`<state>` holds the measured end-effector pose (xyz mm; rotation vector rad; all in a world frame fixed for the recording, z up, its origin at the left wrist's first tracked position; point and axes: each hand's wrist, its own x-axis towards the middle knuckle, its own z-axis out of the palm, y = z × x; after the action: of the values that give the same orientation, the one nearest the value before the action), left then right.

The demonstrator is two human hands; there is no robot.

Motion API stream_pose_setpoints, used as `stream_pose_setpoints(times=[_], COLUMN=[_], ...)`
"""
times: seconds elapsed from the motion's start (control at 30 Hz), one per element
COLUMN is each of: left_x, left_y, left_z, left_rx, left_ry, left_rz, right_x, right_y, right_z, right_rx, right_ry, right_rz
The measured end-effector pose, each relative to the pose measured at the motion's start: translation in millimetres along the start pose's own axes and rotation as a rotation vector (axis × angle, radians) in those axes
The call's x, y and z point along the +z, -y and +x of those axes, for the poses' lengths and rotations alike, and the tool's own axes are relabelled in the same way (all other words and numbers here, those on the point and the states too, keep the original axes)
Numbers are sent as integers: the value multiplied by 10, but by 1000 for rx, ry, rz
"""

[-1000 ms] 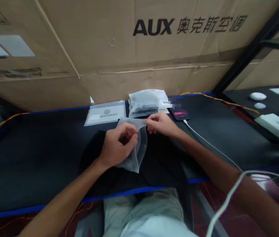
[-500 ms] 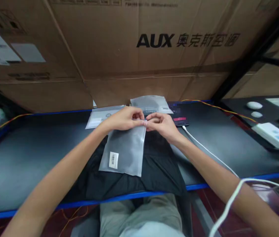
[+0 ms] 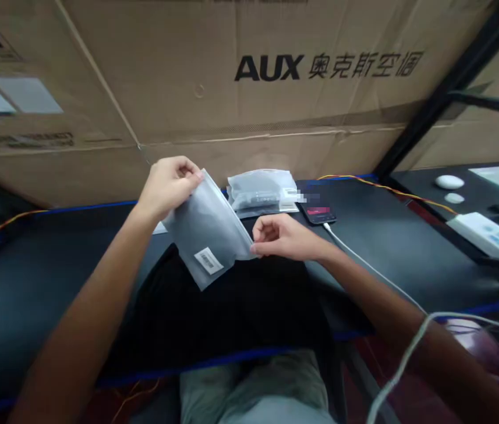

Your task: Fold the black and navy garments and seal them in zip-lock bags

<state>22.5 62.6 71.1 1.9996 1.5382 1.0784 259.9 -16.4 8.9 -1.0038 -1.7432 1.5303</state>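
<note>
A frosted plastic zip bag [image 3: 205, 218] with a white barcode label [image 3: 209, 260] is held tilted above the dark tabletop. My left hand [image 3: 172, 182] pinches its upper corner between thumb and fingers. Lower and to the right, my right hand [image 3: 282, 237] grips the other corner by the edge. Black cloth [image 3: 249, 306] lies spread beneath the bag, reaching the table's front edge. Behind my right hand rests another frosted bag [image 3: 260, 191], which looks filled. Part of a flat white packet [image 3: 159, 228] shows beside my left wrist, mostly covered.
A phone [image 3: 317, 211] with a white cable [image 3: 373, 268] plugged in lies right of the filled bag. Large cardboard boxes [image 3: 196, 118] wall off the back. At right stand a black rack post [image 3: 435, 94], a white box [image 3: 490, 235] and a white mouse-like object [image 3: 449, 182].
My hands have moved apart, the left one up and leftward, the right one slightly down. The zip bag has turned from nearly upright to slanting, its edge stretched between them.
</note>
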Motion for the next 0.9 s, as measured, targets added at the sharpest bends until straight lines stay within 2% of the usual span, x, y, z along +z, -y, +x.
stream_pose_setpoints(times=[0.1,0.2,0.23,0.3,0.33,0.4,0.47,0.53,0.67,0.9], left_x=[-18,21,44,112,157,264,376,473,594,665], left_y=[140,280,309,327,318,287,272,294,388,441], left_z=[-108,-291,-370,-552,-650,-842,-1004,-1117,-1214,-1244], left_rx=[-47,-82,-51,89,171,317,372,386,395,448], left_ry=[69,276,317,279,270,360,450,511,486,426], left_rz=[42,164,226,312,297,260,318,391,492,542], right_x=[-211,-367,-378,-318,-249,-61,140,290,380,373], right_y=[33,21,9,-24,-45,-99,-166,-231,-313,-391], right_z=[-8,2,6,7,1,-25,-62,-91,-85,-50], right_rx=[-9,-55,-95,-203,-255,-319,-311,-271,-240,-243], right_ry=[-105,-321,-398,-494,-483,-354,-172,-89,-67,-80], right_rz=[-54,-239,-365,-630,-726,-817,-913,-1032,-1150,-1144])
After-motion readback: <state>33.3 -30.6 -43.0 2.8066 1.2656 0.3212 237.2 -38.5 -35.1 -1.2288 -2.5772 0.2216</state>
